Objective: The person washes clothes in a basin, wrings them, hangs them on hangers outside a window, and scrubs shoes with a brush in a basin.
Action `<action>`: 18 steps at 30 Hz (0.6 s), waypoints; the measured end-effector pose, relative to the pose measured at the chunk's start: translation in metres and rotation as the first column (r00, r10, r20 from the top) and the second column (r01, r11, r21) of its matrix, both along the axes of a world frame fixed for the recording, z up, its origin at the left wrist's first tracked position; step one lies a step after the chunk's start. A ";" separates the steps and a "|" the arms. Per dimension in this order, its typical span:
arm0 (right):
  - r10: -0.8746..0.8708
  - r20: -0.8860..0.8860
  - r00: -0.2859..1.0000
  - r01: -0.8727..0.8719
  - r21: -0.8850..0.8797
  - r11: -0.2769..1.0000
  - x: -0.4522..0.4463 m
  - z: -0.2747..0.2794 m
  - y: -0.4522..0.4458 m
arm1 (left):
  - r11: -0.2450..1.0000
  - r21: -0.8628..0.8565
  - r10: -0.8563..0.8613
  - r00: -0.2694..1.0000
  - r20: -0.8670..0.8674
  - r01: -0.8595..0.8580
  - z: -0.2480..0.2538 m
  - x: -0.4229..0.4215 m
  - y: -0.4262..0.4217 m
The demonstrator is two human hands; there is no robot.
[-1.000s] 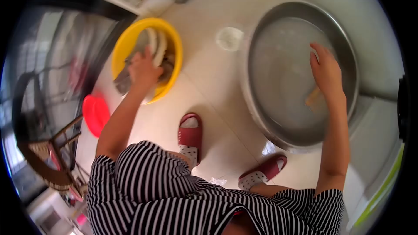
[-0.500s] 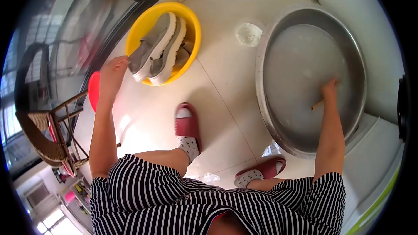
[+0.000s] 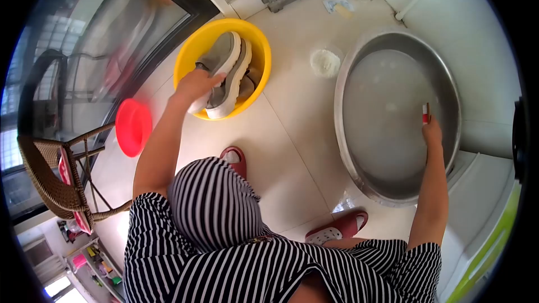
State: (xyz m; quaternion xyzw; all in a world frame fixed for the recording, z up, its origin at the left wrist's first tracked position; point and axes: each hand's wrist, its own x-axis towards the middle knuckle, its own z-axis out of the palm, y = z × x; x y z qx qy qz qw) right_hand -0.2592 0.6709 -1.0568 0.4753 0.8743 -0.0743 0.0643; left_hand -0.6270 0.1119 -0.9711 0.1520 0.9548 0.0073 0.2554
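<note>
My left hand (image 3: 196,86) reaches into a yellow basin (image 3: 262,39) and closes round the toe or heel end of a grey shoe (image 3: 219,53) with a white sole. A second grey shoe (image 3: 229,92) lies alongside it, sole edge up, with more grey footwear partly hidden beneath. Over a big oval metal tub (image 3: 340,87) of cloudy water, my right hand (image 3: 432,133) grips a small brush (image 3: 426,113) with a wooden body and red and white bristles. The fingers hide part of it.
A small whitish round dish (image 3: 325,63) sits on the tiles beside the tub. Left of me are a red basin (image 3: 133,128), a wicker chair (image 3: 53,191) and a glass door (image 3: 140,11). A white appliance with a green edge (image 3: 483,207) stands at the right.
My left hand has moved from the basin's rim onto the shoe. My right hand has turned the brush so its bristles show. My left knee has risen into view, and the view has shifted.
</note>
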 end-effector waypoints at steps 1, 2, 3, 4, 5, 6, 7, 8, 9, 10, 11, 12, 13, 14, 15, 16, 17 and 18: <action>-0.019 -0.019 1.000 0.018 -0.036 0.999 -0.002 0.011 -0.004 | 1.000 -0.012 0.005 0.999 0.044 -0.005 0.004 0.003 0.010; -0.024 -0.022 0.999 0.024 -0.017 1.000 0.001 0.019 -0.010 | 1.000 0.007 -0.001 0.999 0.042 0.001 -0.002 0.010 0.015; -0.063 -0.099 0.993 0.048 -0.140 0.989 0.004 0.025 -0.017 | 0.997 -0.007 -0.077 0.994 -0.076 0.077 -0.013 0.019 0.019; -0.110 -0.168 0.980 0.063 -0.262 0.963 0.004 0.035 -0.028 | 0.988 -0.028 -0.153 0.970 -0.188 0.150 -0.018 0.024 0.025; -0.111 -0.149 0.982 0.072 -0.249 0.966 0.005 0.044 -0.041 | 0.988 -0.012 -0.154 0.973 -0.170 0.154 -0.023 0.027 0.030; 0.011 0.152 0.988 0.012 -0.151 0.989 -0.001 0.059 -0.064 | 0.974 -0.094 -0.213 0.972 -0.096 0.204 -0.022 0.032 0.037; 0.103 0.453 0.886 -0.077 -0.074 0.994 -0.003 0.073 -0.078 | 0.952 -0.168 -0.263 0.965 -0.015 0.257 -0.021 0.033 0.041; 0.102 0.473 0.875 -0.084 -0.059 0.995 0.007 0.066 -0.076 | 0.959 -0.134 -0.254 0.967 -0.007 0.251 -0.022 0.027 0.042; 0.110 0.221 0.969 -0.105 -0.035 0.994 0.022 0.050 -0.070 | 0.962 -0.114 -0.248 0.969 0.004 0.246 -0.024 0.019 0.042; 0.123 -0.043 0.991 -0.124 -0.012 0.992 0.015 0.055 -0.080 | 0.972 -0.069 -0.226 0.974 -0.019 0.224 -0.029 0.010 0.041; 0.126 -0.021 0.992 -0.126 -0.005 0.992 0.012 0.066 -0.084 | 0.978 -0.027 -0.206 0.978 -0.038 0.205 -0.033 0.003 0.041; -0.065 -0.149 0.987 0.022 -0.270 0.963 -0.023 0.105 -0.122 | 0.979 -0.016 -0.204 0.979 -0.019 0.204 -0.038 -0.004 0.042; -0.285 -0.219 0.933 0.132 -0.529 0.839 -0.053 0.131 -0.156 | 0.975 -0.022 -0.219 0.976 -0.002 0.219 -0.041 -0.011 0.044; -0.345 -0.268 0.900 0.128 -0.594 0.794 -0.071 0.138 -0.180 | 0.971 -0.030 -0.236 0.972 0.019 0.236 -0.043 -0.012 0.045; -0.403 -0.316 0.859 0.110 -0.656 0.747 -0.088 0.141 -0.200 | 0.972 -0.024 -0.235 0.972 0.034 0.235 -0.040 -0.009 0.052; -0.407 -0.340 0.848 0.063 -0.697 0.714 -0.108 0.141 -0.219 | 0.965 -0.131 -0.223 0.973 0.051 0.228 -0.032 -0.006 0.066; -0.415 -0.362 0.835 0.018 -0.735 0.678 -0.127 0.140 -0.239 | 0.946 -0.236 -0.213 0.975 0.069 0.223 -0.029 -0.005 0.073; -0.367 -0.402 0.839 -0.066 -0.744 0.665 -0.145 0.136 -0.261 | 0.946 -0.234 -0.214 0.974 0.075 0.225 -0.040 -0.009 0.074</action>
